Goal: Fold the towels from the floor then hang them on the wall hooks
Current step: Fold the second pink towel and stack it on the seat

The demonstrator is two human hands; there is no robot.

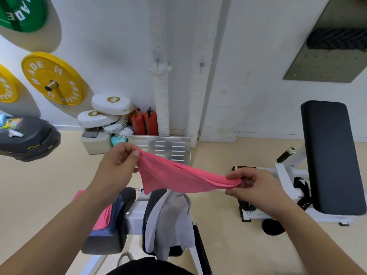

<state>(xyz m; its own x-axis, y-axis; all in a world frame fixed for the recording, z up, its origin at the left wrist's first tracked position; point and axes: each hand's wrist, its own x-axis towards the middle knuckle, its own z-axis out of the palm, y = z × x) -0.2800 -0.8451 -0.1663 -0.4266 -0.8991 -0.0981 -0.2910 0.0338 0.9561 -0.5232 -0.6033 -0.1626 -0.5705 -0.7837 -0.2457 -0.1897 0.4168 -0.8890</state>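
A pink towel (178,176) is stretched in the air between my hands, folded and sagging. My left hand (117,161) pinches its left end; my right hand (256,185) grips its right end. Below it a grey towel (170,217) lies draped over a black machine pad. To the left, a folded pink towel (102,217) and a folded blue towel (117,213) rest on another black pad. Two small metal wall hooks (157,62) (201,66) are on the white wall ahead, both bare.
A black weight bench (333,155) stands at right. Yellow weight plates (53,78) hang on the wall at left. White boxing pads (111,108) and red fire extinguishers (145,122) sit by the wall, with a perforated metal footplate (164,147) in front of me.
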